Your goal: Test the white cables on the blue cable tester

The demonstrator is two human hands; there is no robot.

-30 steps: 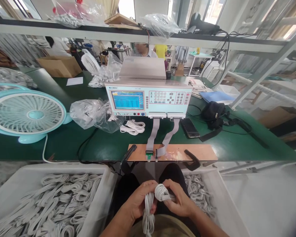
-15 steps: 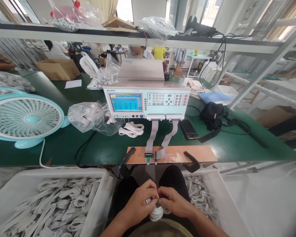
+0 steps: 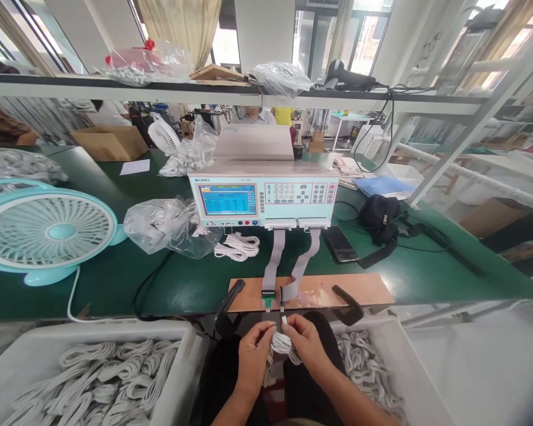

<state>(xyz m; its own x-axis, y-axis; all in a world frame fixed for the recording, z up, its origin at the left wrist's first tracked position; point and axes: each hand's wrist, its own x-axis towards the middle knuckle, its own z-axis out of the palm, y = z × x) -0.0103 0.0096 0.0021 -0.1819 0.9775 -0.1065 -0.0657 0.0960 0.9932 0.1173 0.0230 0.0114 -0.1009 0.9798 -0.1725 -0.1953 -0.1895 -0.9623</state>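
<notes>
A coiled white cable [image 3: 281, 343] hangs between my two hands, just below the front edge of the bench. My left hand [image 3: 254, 356] is closed in a pinch at the left of the coil, near one cable end that its fingers mostly hide. Between thumb and finger, my right hand [image 3: 308, 346] grips the other end, whose white plug [image 3: 284, 320] points up at a small metal-tipped connector [image 3: 281, 303]. Whether plug and connector touch, I cannot tell. Left of that connector sits a small green circuit board [image 3: 268, 302], also on a grey ribbon cable [image 3: 272, 260].
Ribbon cables run up to a white bench tester [image 3: 299, 192] with a lit screen. Black clamps [image 3: 349, 305] hold a wooden board [image 3: 364, 290]. White bins [image 3: 177, 367] of coiled cables flank my legs. A fan [image 3: 48, 231], phone [image 3: 340, 244] and another coil [image 3: 237, 247] occupy the bench.
Both hands have moved up from my lap towards the connectors, carrying the coiled cable. A plug end now shows above my right fingers. The tester's screen display has changed, and the view has tilted up.
</notes>
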